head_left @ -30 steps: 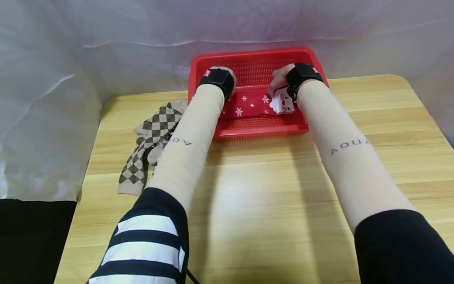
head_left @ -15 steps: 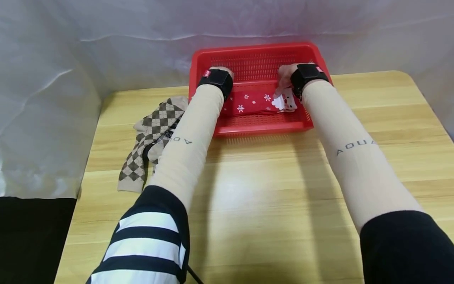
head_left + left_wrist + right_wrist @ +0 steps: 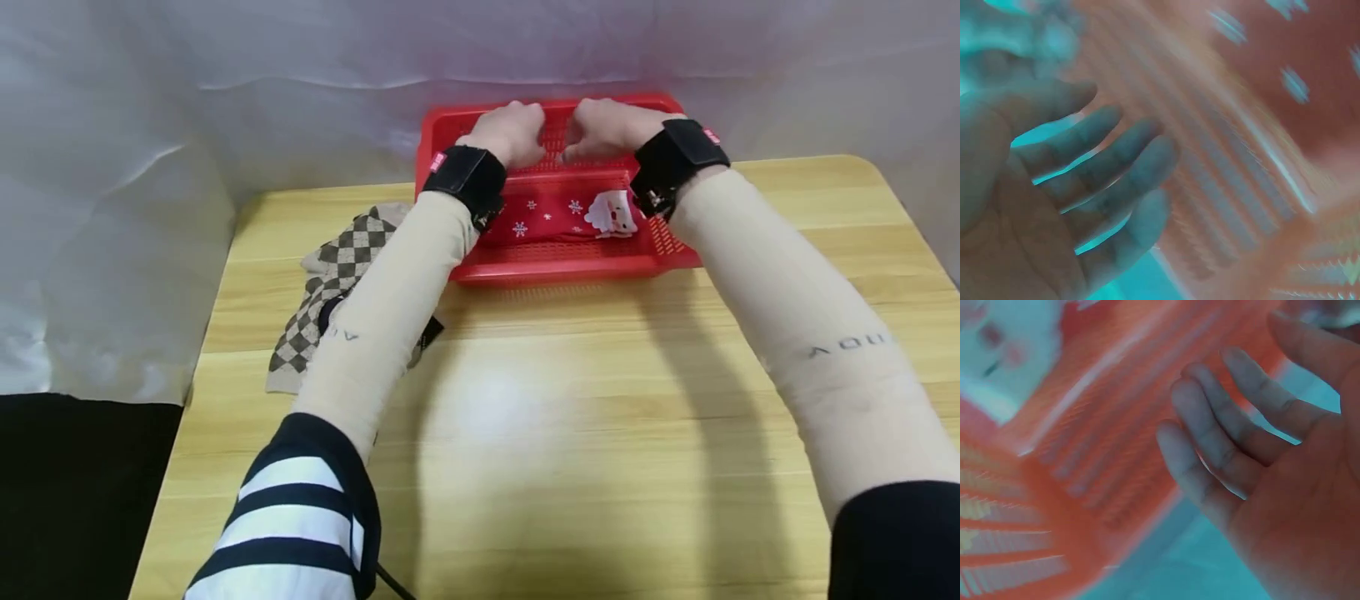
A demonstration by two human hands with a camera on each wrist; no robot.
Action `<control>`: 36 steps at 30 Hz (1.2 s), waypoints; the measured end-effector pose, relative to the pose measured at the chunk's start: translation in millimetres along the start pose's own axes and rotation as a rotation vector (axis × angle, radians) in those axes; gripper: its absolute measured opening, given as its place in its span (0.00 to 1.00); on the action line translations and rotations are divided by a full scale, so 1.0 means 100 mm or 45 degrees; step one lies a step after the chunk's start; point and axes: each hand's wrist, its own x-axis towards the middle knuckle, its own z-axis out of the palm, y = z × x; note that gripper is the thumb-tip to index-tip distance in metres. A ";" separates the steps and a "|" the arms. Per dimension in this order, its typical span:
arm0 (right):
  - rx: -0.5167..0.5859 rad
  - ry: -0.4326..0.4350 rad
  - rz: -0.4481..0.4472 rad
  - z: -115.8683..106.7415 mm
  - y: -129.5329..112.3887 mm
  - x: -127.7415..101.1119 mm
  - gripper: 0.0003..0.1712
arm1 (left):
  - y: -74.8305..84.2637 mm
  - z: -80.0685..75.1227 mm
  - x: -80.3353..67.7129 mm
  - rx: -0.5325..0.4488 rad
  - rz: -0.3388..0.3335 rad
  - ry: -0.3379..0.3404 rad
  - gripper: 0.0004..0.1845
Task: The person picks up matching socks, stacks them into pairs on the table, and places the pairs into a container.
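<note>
Both hands are over the far side of a red plastic basket [image 3: 555,271]. My left hand [image 3: 510,133] holds nothing, its fingers spread and relaxed in the left wrist view. Facing it with a small gap, my right hand [image 3: 611,129] has loosely bent fingers and no object in them, as the right wrist view shows. Below them in the basket lies a red cloth item [image 3: 551,218] with white snowflakes, stretched lengthwise, perhaps a sock. A white bearded Santa face [image 3: 611,214] marks its right end. The left wrist covers its left end.
Checkered beige-and-brown socks [image 3: 345,258] lie heaped left of the basket, partly under the left forearm. A black piece [image 3: 430,332] sticks out beyond that forearm. The wooden table [image 3: 540,417] ends against a pale curtain [image 3: 315,100] behind the basket.
Both hands have risen from the red cloth item and moved toward the basket's far side, closer together. The right hand has left the Santa end, and the cloth stays in the basket.
</note>
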 end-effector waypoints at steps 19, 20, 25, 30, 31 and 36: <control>0.445 0.861 -0.299 0.79 -0.77 -1.05 0.08 | 0.07 0.44 -1.15 -0.473 0.211 0.557 0.08; 0.473 0.892 -0.353 0.87 -0.80 -1.08 0.06 | 0.04 0.46 -1.20 -0.512 0.212 0.579 0.08; 0.537 0.892 -0.527 1.17 -0.91 -1.18 0.04 | -0.25 0.53 -1.40 -0.724 0.182 0.773 0.08; 0.526 0.807 -0.581 1.35 -0.99 -1.21 0.04 | -0.66 0.63 -1.43 -0.872 0.010 0.938 0.10; 0.522 0.788 -0.587 1.37 -1.00 -1.21 0.04 | -0.74 0.66 -1.43 -0.875 -0.041 0.954 0.10; 0.488 0.655 -0.600 1.49 -1.04 -1.18 0.05 | -1.08 0.79 -1.39 -0.788 -0.265 0.942 0.11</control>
